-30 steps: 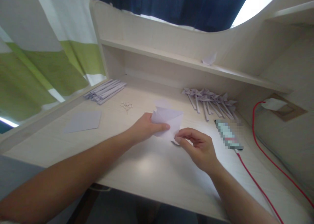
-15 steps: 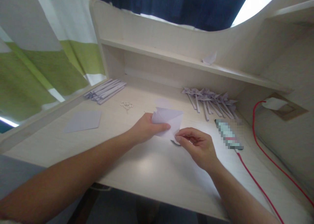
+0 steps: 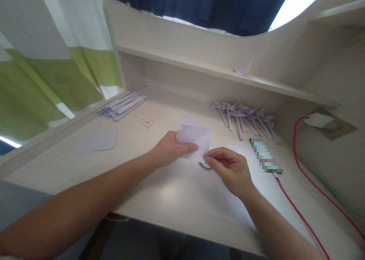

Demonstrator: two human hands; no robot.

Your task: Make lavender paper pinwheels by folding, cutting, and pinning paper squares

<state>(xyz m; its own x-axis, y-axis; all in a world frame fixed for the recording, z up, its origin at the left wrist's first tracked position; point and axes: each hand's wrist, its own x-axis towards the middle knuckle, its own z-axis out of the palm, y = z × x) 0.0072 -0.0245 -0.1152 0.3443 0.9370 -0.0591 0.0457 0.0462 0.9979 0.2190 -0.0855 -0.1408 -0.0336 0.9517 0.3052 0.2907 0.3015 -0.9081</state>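
Observation:
My left hand (image 3: pixel 172 149) grips a square of white paper (image 3: pixel 203 136) above the desk, thumb pressed flat over its middle. Part of the paper is folded or cut into flaps, and its left side is hidden by the hand. With thumb and forefinger pinched together, my right hand (image 3: pixel 229 168) holds the paper's lower right corner. Just below that corner lies a small curved, dark-edged thing (image 3: pixel 204 165), mostly covered, whose kind I cannot make out. Behind the held piece, another pale piece of paper (image 3: pixel 188 119) rests on the desk.
Rolled paper sticks (image 3: pixel 124 105) are piled at the left, near a stack of square paper (image 3: pixel 97 141) and small white bits (image 3: pixel 147 123). Paper pinwheels (image 3: pixel 242 115) lie at the back right. A phone (image 3: pixel 265 155) with a red cable (image 3: pixel 299 214) sits at the right.
Almost nothing differs. The paper's right edge has shifted very slightly to the left; both hands keep their hold on it.

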